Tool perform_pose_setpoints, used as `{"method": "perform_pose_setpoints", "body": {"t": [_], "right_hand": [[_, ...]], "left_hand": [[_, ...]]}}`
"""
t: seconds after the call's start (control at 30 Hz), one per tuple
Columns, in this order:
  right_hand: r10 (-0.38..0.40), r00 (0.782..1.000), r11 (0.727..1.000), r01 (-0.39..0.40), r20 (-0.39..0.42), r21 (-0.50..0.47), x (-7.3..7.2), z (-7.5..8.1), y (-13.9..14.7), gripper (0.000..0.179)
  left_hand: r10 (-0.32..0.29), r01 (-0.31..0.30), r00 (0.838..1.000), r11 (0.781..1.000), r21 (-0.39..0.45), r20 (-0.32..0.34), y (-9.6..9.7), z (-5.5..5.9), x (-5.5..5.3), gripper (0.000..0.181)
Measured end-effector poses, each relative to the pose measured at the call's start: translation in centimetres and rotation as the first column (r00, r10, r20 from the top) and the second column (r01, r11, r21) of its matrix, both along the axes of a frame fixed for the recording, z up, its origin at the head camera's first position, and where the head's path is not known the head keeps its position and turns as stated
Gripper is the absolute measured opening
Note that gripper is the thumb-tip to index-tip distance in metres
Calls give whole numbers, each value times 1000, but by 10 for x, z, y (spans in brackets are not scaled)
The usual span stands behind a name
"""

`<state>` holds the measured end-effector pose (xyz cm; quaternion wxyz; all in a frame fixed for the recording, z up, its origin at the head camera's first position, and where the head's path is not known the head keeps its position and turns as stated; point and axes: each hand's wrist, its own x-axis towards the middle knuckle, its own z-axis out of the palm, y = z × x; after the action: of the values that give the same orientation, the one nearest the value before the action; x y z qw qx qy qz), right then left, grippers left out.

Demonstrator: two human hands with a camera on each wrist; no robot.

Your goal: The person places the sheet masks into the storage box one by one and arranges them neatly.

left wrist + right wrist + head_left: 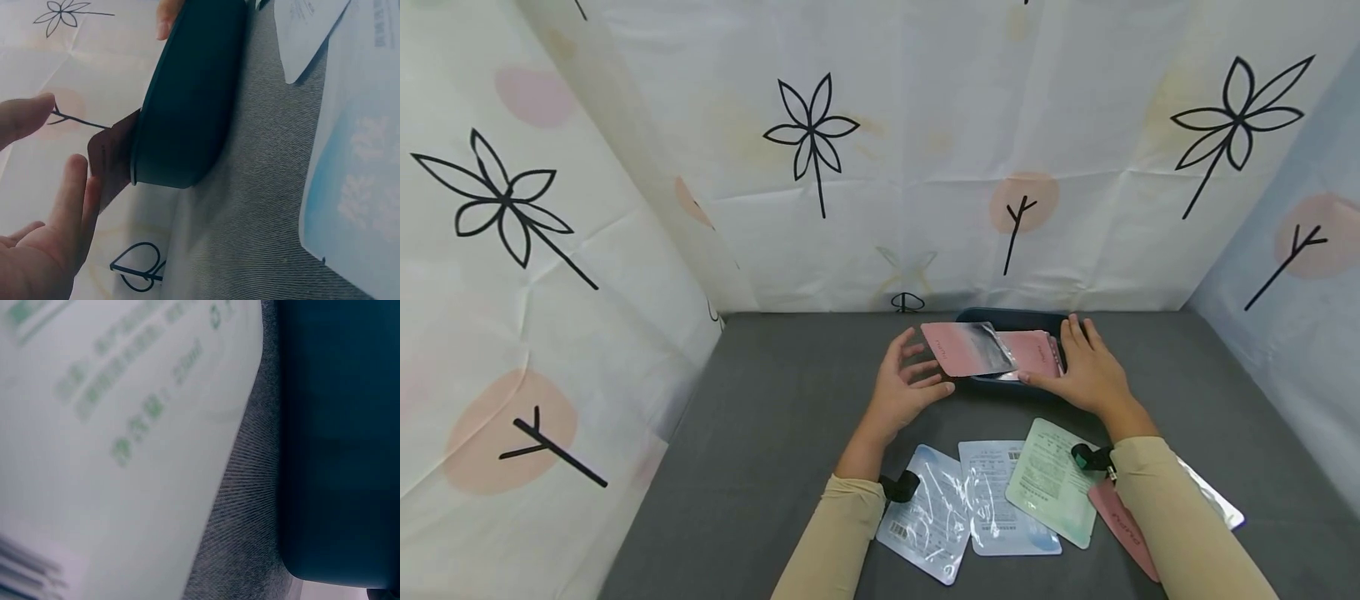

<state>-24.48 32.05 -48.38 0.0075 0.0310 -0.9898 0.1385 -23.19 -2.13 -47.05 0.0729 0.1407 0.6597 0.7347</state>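
A dark blue plastic bin (pixel 981 315) stands at the back of the table, with pink sheet mask sachets (pixel 1028 352) inside. One pink-and-silver sachet (pixel 966 348) lies across its left end and juts out over the rim. My left hand (pixel 904 390) is beside that jutting end, fingers spread and thumb apart; its fingertips overlap the sachet's edge in the left wrist view. Over the bin's right end rests my right hand (pixel 1093 375), fingers extended along the far side and thumb stretched across the front rim. The right wrist view shows the bin's outer wall (pixel 344 444) but no fingers.
In front of the bin lie two pale blue sachets (pixel 925 512), (pixel 1003 492) and a light green sachet (pixel 1048 479). A pink sachet (pixel 1123 529) and a silver one (pixel 1217 496) are partly hidden by my right sleeve. Printed cloth (pixel 895 167) hangs behind the table.
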Motion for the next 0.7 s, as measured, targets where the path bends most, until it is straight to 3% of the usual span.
{"method": "perform_pose_setpoints", "body": {"t": [0.27, 0.43, 0.7], "right_hand": [[0, 1000, 1000, 0, 4, 2, 0, -1, 0, 137], [-4, 1000, 1000, 4, 7, 0, 1, 0, -1, 137], [-6, 1000, 1000, 6, 15, 10, 1, 1, -2, 138]], "left_hand": [[25, -19, 998, 992, -122, 54, 2, -9, 0, 88], [-43, 62, 994, 977, -205, 96, 10, -16, 2, 84], [-136, 172, 982, 929, -327, 131, 23, -25, 7, 79]]}}
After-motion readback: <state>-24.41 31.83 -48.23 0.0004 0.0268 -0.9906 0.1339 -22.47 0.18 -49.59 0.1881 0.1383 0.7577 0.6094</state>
